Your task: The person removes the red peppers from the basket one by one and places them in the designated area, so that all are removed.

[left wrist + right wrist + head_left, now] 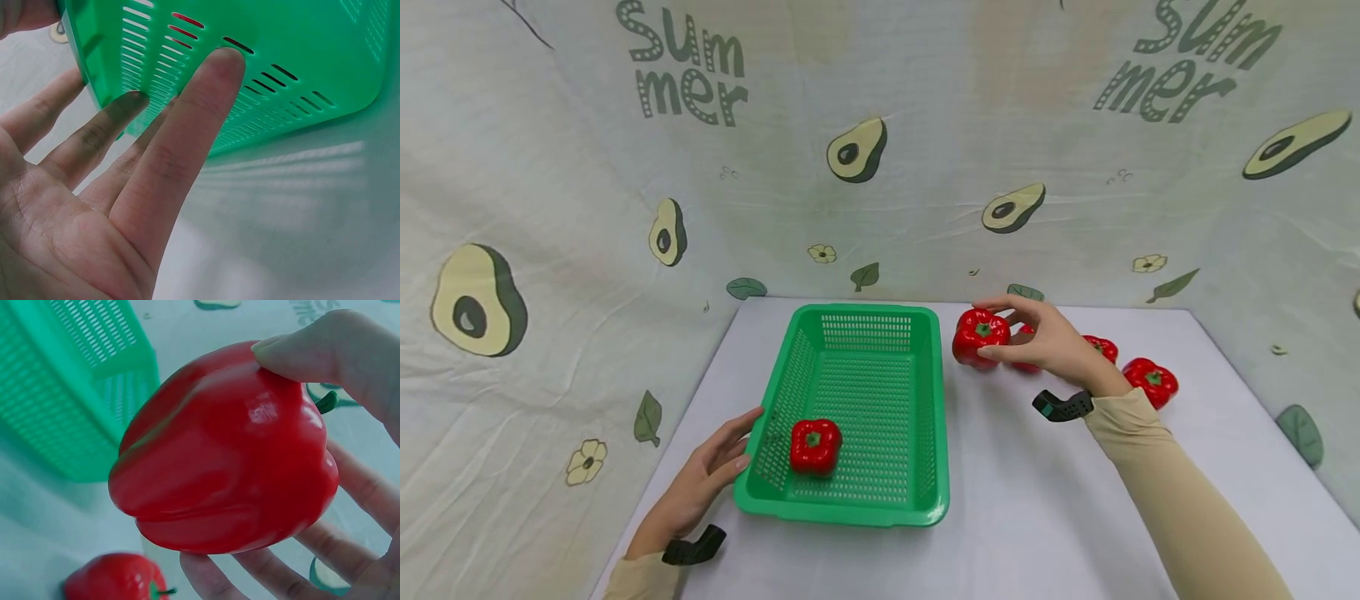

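My right hand [1048, 337] grips a red bell pepper [981, 337] between thumb and fingers, just right of the green basket [943, 417]. Up close in the right wrist view, the held pepper [231, 456] lies sideways with its green stem toward the palm. My left hand [711, 471] rests against the basket's left side. In the left wrist view, its fairly straight fingers [187, 137] touch the slotted outer wall [300, 50]. One red bell pepper [815, 447] sits inside the basket, near its front left.
Behind my right hand, another red pepper [1025, 354] is partly hidden. Two more peppers, one half covered by the wrist [1102, 347] and one beside the sleeve [1152, 382], lie on the white table [1015, 517]. A printed cloth [925, 225] hangs behind.
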The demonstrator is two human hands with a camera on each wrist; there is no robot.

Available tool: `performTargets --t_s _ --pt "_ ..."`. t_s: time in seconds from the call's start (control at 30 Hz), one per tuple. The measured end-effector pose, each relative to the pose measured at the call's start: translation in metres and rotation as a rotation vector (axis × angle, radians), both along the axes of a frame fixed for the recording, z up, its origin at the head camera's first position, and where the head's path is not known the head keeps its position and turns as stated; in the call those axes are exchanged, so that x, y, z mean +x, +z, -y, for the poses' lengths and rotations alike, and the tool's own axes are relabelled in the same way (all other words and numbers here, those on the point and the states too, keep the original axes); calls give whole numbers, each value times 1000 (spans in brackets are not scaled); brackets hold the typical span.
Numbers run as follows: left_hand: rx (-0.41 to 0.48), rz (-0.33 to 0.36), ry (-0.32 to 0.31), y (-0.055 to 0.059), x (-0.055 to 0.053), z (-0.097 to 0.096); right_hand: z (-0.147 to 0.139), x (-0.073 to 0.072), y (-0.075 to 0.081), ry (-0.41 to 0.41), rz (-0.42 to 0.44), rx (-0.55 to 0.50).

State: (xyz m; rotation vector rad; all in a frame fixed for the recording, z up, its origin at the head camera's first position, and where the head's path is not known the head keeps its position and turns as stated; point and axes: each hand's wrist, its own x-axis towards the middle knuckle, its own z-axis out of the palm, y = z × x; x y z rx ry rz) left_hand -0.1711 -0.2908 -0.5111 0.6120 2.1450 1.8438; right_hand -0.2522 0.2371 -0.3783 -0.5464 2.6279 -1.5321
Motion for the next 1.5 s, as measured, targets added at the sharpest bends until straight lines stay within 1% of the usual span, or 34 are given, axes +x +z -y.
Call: performTargets --t_s 0.13,0.27,0.43,0.57,0.7,0.93,1.2,1.37,1.5 --pt "3 3 -4 0 0 -1 -9 3 -13 -31 21 -1" --pt "-1 4 -3 -1 0 0 -14 5 -27 -36 50 -8" --pt "10 2 -10 0 -1 0 -22 9 -42 -74 47 31" --pt "27 15 -15 1 -1 0 -27 13 -53 -100 54 60" --pt "21 26 -9 1 -2 0 -31 15 -62 -103 51 67" --pt "42 34 -16 1 -3 0 -34 17 -79 -99 49 95" --pt "23 35 -3 0 -3 1 -35 19 -92 -105 65 96" --pt "27 15 -6 -1 -3 0 -36 19 -95 -107 69 96" --pt "34 8 -10 -1 -3 1 -37 19 -95 -107 72 92"
